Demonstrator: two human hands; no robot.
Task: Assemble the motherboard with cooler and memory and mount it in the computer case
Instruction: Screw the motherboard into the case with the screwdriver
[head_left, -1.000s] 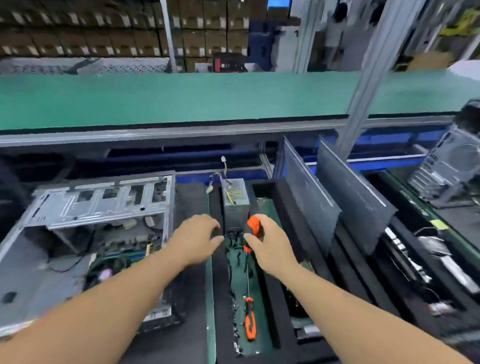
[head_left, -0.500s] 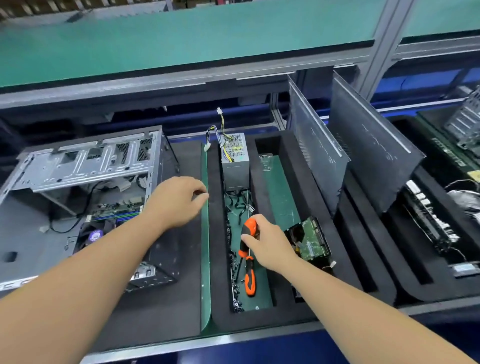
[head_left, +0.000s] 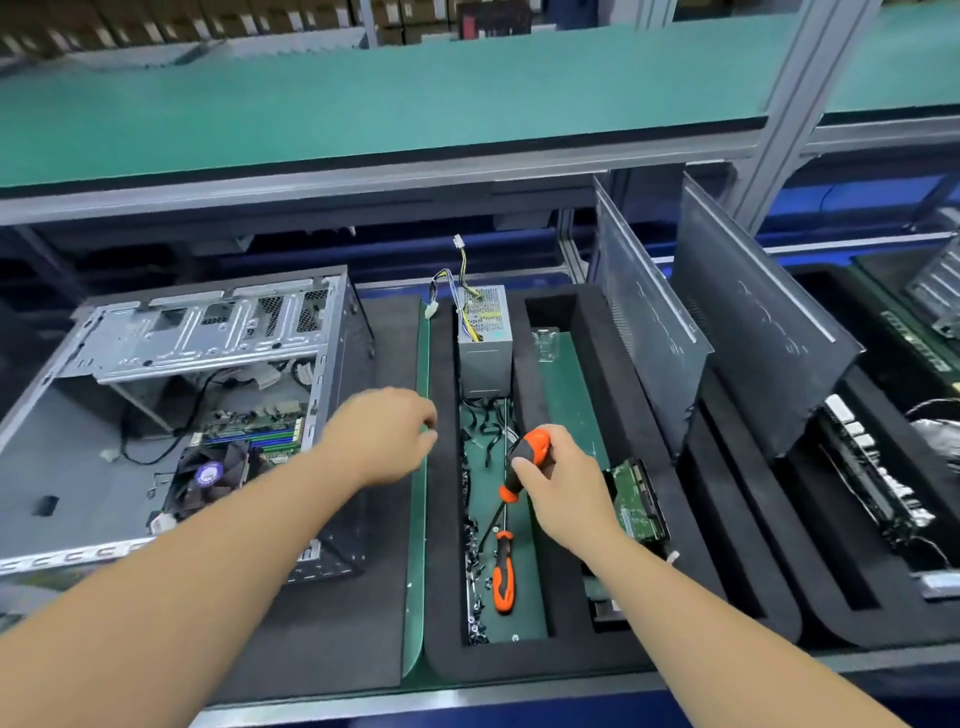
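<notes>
Right hand (head_left: 563, 480) gripping screwdriver (head_left: 524, 462), left hand (head_left: 382, 434) hovering

Bright, even overhead light, soft shadows; edges bend outward (wide-angle), slightly blurred.

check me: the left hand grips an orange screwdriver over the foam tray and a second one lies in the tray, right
Wrong hand. The head view shows the right hand gripping the orange screwdriver over the foam tray; the left hand holds nothing. A second screwdriver does lie in the tray.

The right hand (head_left: 566, 483) grips an orange-and-black screwdriver (head_left: 524, 460) over the foam tray (head_left: 447, 597). The left hand (head_left: 384, 434) hovers, fingers loosely curled, beside the open computer case (head_left: 78, 452), where the motherboard (head_left: 260, 423) lies.
</notes>
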